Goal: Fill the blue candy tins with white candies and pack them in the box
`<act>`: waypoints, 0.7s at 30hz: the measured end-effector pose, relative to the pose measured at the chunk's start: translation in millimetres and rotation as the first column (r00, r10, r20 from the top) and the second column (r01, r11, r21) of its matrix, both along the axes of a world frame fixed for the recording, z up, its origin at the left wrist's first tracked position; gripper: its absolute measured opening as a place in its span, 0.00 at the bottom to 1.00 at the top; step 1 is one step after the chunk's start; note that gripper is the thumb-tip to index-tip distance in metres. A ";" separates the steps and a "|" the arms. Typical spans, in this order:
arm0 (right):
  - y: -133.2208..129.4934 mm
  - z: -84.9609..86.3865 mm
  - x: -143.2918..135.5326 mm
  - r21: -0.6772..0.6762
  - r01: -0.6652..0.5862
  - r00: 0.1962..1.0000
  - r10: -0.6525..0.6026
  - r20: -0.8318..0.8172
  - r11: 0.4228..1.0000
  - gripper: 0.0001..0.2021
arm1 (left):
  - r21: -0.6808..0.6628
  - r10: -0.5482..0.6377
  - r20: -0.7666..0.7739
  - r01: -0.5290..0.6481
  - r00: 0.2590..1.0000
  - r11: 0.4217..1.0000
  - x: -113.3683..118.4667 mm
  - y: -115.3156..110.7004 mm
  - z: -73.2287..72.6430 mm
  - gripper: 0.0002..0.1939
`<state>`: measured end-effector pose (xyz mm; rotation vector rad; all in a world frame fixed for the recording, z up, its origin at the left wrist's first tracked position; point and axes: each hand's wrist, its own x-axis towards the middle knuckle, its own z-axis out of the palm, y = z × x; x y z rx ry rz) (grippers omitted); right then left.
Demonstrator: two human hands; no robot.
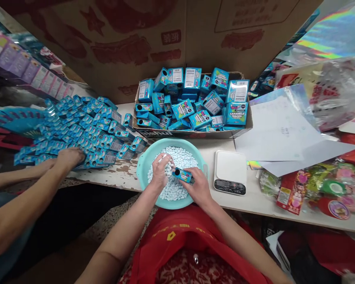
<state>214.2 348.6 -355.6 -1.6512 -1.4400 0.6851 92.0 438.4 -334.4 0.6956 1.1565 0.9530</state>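
My right hand [198, 187] holds a small blue candy box [182, 174] over a turquoise bowl [144, 173]. A round dark opening shows at the box's left end. Close beside that opening, my left hand [160, 169] has its fingers closed around some pale candies [168, 169]. Many more pale blue and white candies [173, 189] fill the bowl beneath both hands. Behind the bowl stands an open carton [192, 135] heaped with blue boxes [201, 118].
Left, a co-worker's hands [69, 157] touch a large spread of small blue boxes [88, 134]. A white scale [230, 167] sits right of the bowl, with paper sheets [281, 130] and packaged sweets [296, 193] beyond. A tall cardboard box [195, 43] rises behind.
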 end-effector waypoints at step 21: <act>2.1 8.3 -3.3 -0.065 0.037 0.997 -0.042 -0.068 0.997 0.14 | 0.163 0.054 0.032 -0.058 0.998 0.985 16.2 -2.7 9.2 0.13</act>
